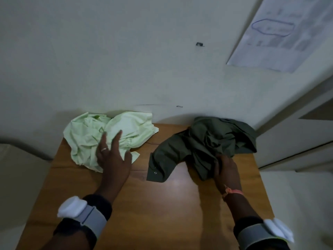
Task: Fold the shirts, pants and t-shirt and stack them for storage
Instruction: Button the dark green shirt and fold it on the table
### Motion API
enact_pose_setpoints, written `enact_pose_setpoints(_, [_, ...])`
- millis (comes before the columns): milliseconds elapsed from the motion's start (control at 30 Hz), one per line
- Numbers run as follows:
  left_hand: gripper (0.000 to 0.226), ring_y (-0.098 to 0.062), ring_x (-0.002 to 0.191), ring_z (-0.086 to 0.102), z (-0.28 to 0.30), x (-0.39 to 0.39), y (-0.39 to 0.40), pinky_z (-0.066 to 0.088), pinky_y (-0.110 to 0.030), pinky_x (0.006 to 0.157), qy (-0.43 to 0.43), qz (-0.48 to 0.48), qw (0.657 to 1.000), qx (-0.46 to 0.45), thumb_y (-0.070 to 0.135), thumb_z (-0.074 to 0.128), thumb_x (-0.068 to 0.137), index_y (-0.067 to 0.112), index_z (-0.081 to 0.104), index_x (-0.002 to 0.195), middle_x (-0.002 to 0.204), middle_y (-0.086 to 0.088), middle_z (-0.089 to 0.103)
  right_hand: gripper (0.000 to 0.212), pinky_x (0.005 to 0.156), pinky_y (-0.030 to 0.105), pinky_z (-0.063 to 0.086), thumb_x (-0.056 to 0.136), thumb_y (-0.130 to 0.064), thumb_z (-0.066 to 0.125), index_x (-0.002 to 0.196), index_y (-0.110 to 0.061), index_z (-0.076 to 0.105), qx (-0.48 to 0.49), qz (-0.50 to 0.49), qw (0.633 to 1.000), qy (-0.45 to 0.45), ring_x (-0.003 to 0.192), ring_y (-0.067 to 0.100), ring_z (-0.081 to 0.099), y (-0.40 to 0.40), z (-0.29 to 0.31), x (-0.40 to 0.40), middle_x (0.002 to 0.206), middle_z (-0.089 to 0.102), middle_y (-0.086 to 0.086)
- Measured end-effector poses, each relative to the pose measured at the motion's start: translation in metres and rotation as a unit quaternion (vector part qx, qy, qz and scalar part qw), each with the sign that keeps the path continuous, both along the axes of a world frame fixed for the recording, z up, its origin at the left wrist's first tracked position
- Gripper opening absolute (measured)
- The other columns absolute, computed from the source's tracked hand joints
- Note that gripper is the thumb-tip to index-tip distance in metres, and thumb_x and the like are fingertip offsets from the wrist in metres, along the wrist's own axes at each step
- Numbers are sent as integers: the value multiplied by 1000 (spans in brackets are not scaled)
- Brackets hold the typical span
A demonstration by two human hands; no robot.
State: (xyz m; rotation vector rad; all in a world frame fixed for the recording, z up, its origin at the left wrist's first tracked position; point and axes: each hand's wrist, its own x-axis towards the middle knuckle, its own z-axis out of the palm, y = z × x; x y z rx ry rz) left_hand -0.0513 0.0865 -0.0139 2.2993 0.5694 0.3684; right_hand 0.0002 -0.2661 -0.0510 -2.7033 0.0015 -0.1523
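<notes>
A crumpled pale green garment (129, 127) lies at the back left of the wooden table (162, 204). My left hand (112, 156) is over its near edge, fingers spread and straight. A crumpled dark olive garment (203, 143) with a snap button lies at the back right. My right hand (225, 170) grips a fold at its near edge.
The table stands against a pale wall (126, 60). A printed paper sheet (281, 31) hangs on the wall at the upper right. A white ledge or cabinet (288, 145) runs along the table's right side. Both forearms wear grey bands with white sensors.
</notes>
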Motion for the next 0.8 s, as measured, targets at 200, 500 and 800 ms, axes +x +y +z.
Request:
enact_pose_setpoints(200, [55,-10,134,51,105,-1,-68,46,-41,113,-77,-300,944,-112,21,69,96,33,53,147,145,7,53,19,75,38,49,93,-2,62,111,-7,67,26,48,982,-181,90,34,59,22,151,-12,102,61,13])
enact_pose_setpoints(500, [24,-20,92,67,249,21,-121,55,-44,80,-130,-345,929,-14,45,69,87,28,68,104,95,4,72,24,80,38,58,96,-12,57,113,-14,74,-18,290,922,-257,94,22,69,2,410,-64,109,69,3])
enact_pose_setpoints(800, [23,-35,89,66,410,-3,-73,53,-46,79,-212,-176,949,154,38,59,96,18,70,99,91,-14,72,20,78,40,49,88,-7,64,107,-11,70,-32,85,940,-327,88,39,67,-94,480,-32,97,72,18])
